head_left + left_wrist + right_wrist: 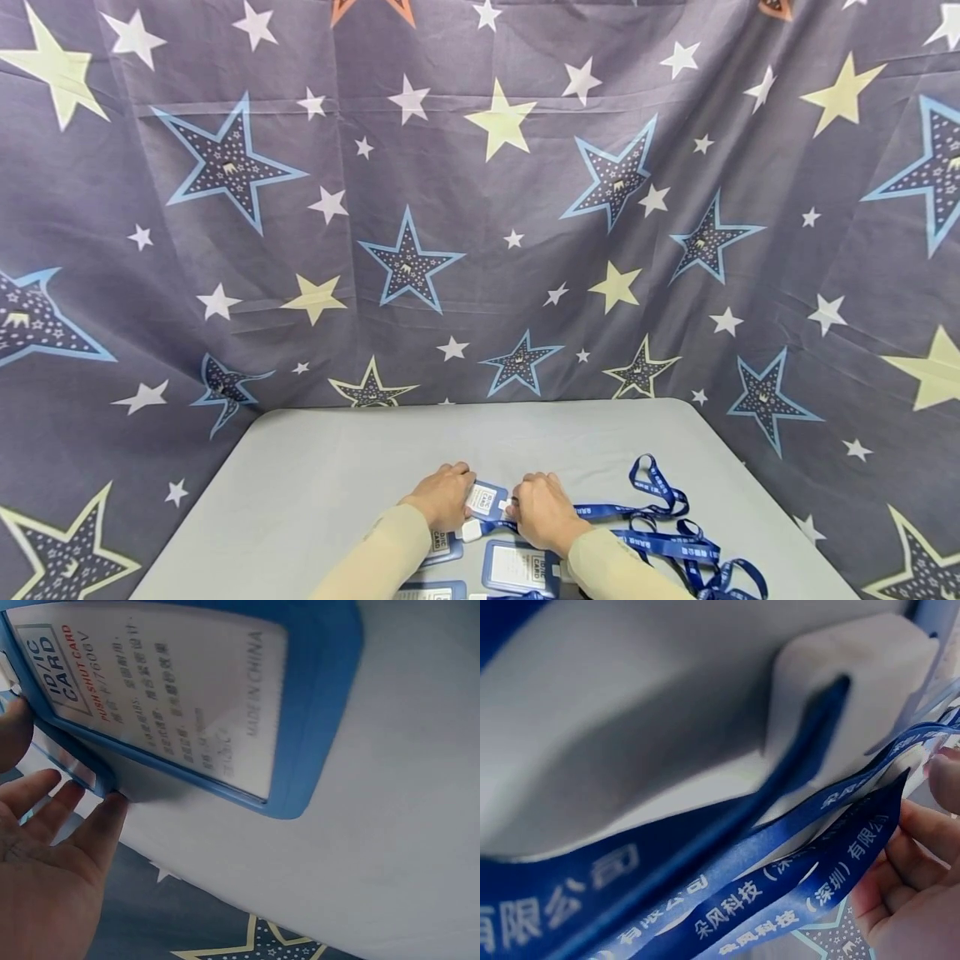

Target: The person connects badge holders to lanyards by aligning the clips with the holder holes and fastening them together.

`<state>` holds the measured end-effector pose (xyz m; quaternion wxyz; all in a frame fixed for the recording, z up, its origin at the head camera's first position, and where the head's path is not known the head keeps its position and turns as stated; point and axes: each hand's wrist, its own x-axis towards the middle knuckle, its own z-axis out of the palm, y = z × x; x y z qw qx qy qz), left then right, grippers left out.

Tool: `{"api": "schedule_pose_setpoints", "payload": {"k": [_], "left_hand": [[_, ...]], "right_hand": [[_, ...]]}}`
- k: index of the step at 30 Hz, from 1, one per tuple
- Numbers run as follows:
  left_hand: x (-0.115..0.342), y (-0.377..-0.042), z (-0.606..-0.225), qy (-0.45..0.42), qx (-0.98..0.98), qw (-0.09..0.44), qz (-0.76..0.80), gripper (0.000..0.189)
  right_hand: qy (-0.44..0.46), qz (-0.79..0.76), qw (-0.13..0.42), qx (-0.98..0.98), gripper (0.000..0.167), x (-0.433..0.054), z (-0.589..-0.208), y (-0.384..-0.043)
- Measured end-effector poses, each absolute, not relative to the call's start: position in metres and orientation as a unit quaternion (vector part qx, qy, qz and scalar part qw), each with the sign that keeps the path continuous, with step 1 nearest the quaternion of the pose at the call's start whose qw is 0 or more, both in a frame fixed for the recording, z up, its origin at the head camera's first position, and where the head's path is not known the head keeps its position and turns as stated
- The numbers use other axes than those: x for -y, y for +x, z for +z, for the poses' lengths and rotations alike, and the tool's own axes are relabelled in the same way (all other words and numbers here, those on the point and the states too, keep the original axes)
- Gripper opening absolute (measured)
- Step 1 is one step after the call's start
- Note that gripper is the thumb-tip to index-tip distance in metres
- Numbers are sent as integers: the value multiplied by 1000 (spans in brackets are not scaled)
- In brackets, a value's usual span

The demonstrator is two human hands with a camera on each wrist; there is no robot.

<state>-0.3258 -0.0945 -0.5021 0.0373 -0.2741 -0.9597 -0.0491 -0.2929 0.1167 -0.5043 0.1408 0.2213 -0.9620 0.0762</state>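
Between the two hands is a blue-framed ID card holder (482, 498), its white insert facing up. My left hand (444, 497) pinches its left end; in the left wrist view the thumb (13, 735) lies over it and the fingers touch its edge. At its other end my right hand (542, 510) grips the white lanyard clip, partly covered by the fingers. The blue lanyard (855, 855) with white lettering runs from that hand in the right wrist view. A second card holder (180, 705) looms large near the left wrist camera.
More card holders lie close by: one (519, 568) below the right hand, one (442, 546) under the left wrist and another (431, 591) at the front edge. Tangled blue lanyards (678, 546) spread over the right of the grey table (337, 467). A star-patterned curtain (450, 208) surrounds the table.
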Motion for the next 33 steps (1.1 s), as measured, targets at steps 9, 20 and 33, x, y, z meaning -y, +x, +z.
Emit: {"api": "schedule_pose_setpoints", "payload": {"k": [9,20,33], "left_hand": [[100,-324,-499,-266,959,55,-85,50],[115,-315,-497,-258,960,60,-90,57],[142,-292,-488,-226,966,83,-90,67]], "right_hand": [[221,82,164,958,19,-121,-500,-291],[227,95,172,954,33,-133,-496,-290],[235,110,144,955,50,-159,-491,-283]]}}
